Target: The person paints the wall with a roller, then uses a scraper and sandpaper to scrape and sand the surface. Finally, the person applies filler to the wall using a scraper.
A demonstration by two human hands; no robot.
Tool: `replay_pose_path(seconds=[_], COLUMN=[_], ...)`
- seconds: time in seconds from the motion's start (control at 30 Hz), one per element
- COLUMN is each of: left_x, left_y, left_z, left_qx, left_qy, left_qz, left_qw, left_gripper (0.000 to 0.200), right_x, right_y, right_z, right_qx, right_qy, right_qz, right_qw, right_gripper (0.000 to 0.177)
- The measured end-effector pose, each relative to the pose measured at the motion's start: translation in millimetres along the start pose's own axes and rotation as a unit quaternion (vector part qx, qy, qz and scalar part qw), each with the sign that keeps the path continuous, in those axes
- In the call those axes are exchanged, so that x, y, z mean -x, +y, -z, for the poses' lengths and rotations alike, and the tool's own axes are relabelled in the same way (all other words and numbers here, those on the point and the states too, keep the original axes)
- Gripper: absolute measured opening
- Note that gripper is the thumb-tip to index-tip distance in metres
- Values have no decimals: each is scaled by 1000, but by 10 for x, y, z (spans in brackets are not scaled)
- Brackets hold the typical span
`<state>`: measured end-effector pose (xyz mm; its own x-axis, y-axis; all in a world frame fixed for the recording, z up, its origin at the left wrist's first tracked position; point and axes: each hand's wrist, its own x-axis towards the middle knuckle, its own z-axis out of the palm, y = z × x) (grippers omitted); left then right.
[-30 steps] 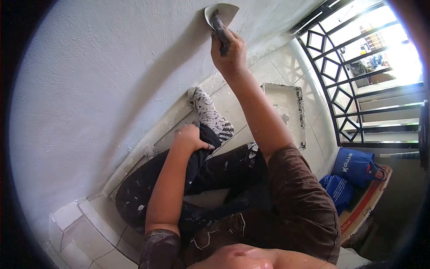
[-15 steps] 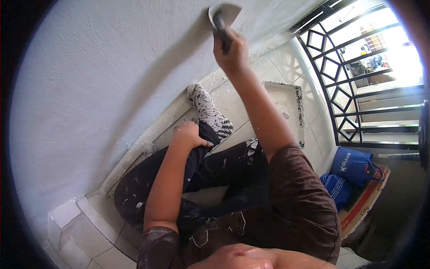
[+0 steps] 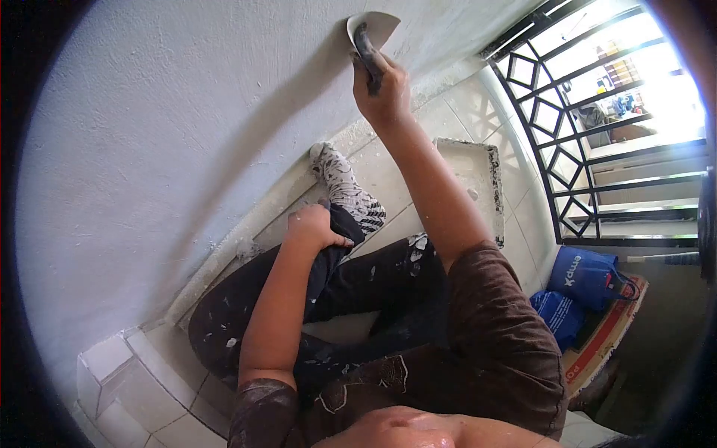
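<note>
My right hand (image 3: 385, 91) is closed around the dark handle of a plastering trowel (image 3: 381, 30). The trowel's pale, curved blade lies at the whitish wall (image 3: 172, 112), high in the view; whether its edge touches cannot be told. Lower down, my left hand (image 3: 314, 226) grips the dark trouser leg (image 3: 347, 224) just above the ankle, thumb on one side and fingers partly hidden on the other. A patterned sock (image 3: 345, 179) covers the foot beside the wall's base. White specks mark the trousers.
A shallow tray (image 3: 467, 164) with a dark-stained rim lies on the tiled floor, partly behind my right forearm. A black metal gate (image 3: 575, 142) stands at the right. Blue bags (image 3: 582, 276) and a flat cardboard box (image 3: 609, 328) sit below it. A tiled step (image 3: 112, 358) juts out lower left.
The trowel blade has shifted very slightly down and left, and its handle has tilted a little. My left hand stays on the trouser leg. The whole view has shifted slightly.
</note>
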<state>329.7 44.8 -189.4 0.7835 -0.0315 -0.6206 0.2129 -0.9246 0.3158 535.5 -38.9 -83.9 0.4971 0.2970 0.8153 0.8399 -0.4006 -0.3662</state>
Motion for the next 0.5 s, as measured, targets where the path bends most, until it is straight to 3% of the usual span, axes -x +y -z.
replay_pose_path(seconds=[0.2, 0.3, 0.5], left_x=[20, 54, 41], left_y=[-7, 28, 16], left_z=[-25, 53, -1], left_qx=[7, 7, -1], left_qy=[15, 5, 31], left_qz=[-13, 5, 3], left_qw=[1000, 1000, 1000], left_gripper=[93, 94, 93], right_x=[-333, -207, -204], right_y=[-110, -10, -110], right_z=[125, 111, 68], right_qx=[15, 12, -25], right_qy=[26, -19, 25], right_qz=[29, -4, -14], right_qw=[999, 1000, 999], right_gripper=[30, 29, 15])
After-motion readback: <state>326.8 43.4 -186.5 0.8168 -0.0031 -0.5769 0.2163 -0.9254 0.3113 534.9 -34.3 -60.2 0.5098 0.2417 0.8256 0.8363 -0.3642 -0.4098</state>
